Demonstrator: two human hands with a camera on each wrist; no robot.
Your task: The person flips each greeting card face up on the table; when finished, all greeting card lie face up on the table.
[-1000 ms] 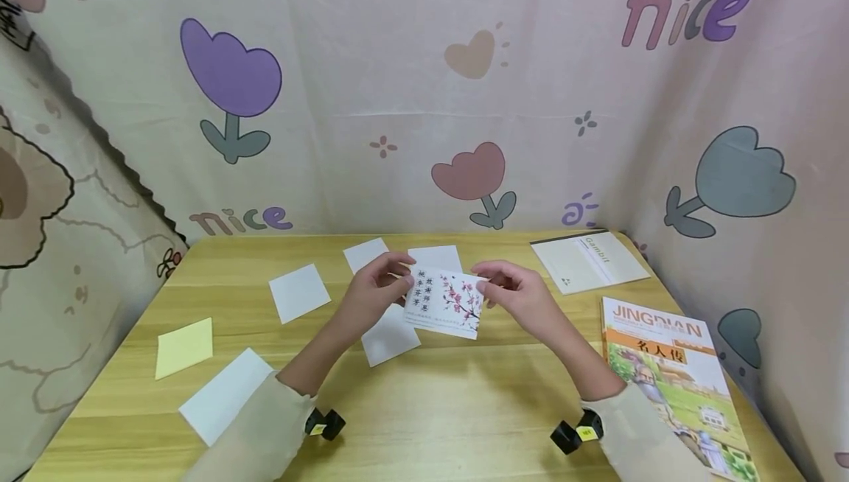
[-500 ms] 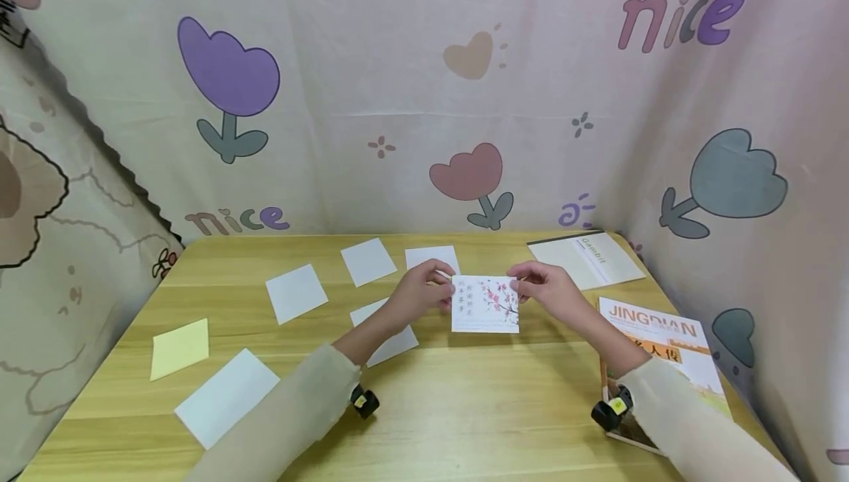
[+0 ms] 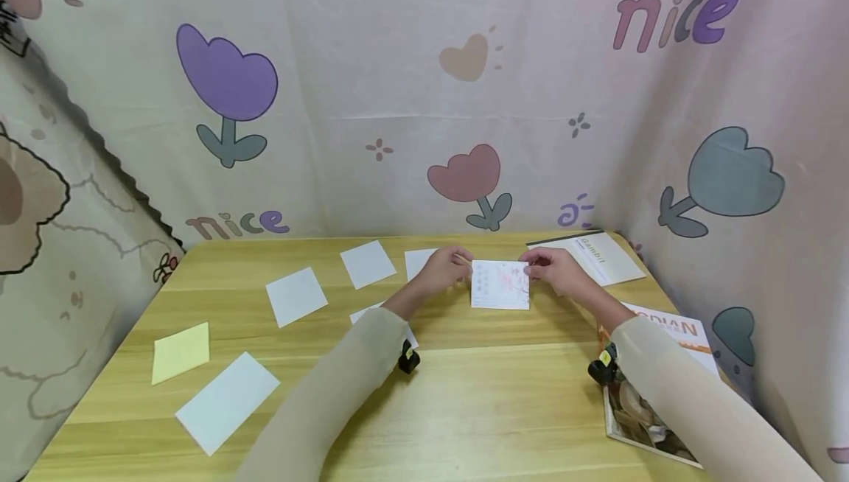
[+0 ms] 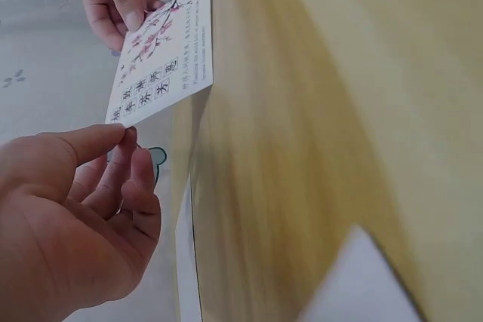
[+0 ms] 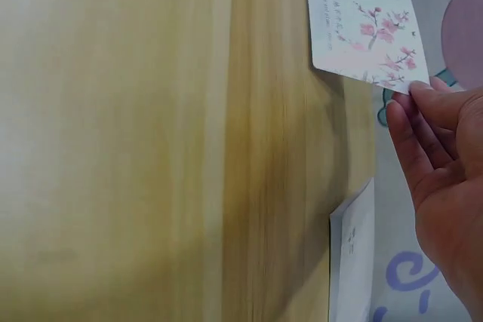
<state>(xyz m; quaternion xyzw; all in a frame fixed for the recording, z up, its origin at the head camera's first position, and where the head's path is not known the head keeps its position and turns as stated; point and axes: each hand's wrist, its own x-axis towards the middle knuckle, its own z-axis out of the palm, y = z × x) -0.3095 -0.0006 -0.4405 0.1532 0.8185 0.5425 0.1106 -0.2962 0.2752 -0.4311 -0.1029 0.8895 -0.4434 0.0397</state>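
Observation:
A white card (image 3: 500, 285) printed with pink blossoms and Chinese characters is held above the table's back half. My left hand (image 3: 446, 270) pinches its left edge between thumb and fingers. At the opposite edge, my right hand (image 3: 556, 270) pinches the upper corner. In the left wrist view the left thumb presses on the printed face of the card (image 4: 162, 50), with fingers behind it. The right wrist view has the right hand (image 5: 453, 156) gripping a corner of the same card (image 5: 370, 28), apart from the tabletop.
Several blank white papers (image 3: 296, 297) lie on the wooden table (image 3: 504, 408), left of and behind the left hand. A yellow paper (image 3: 181, 352) and a larger white sheet (image 3: 228, 402) lie at left. A Gambit notebook (image 3: 606, 257) and a magazine (image 3: 653, 416) lie at right, the magazine partly under my right arm.
Both hands have carried the card to the right and farther back. The right forearm now covers more of the magazine, and the left arm covers part of a white paper.

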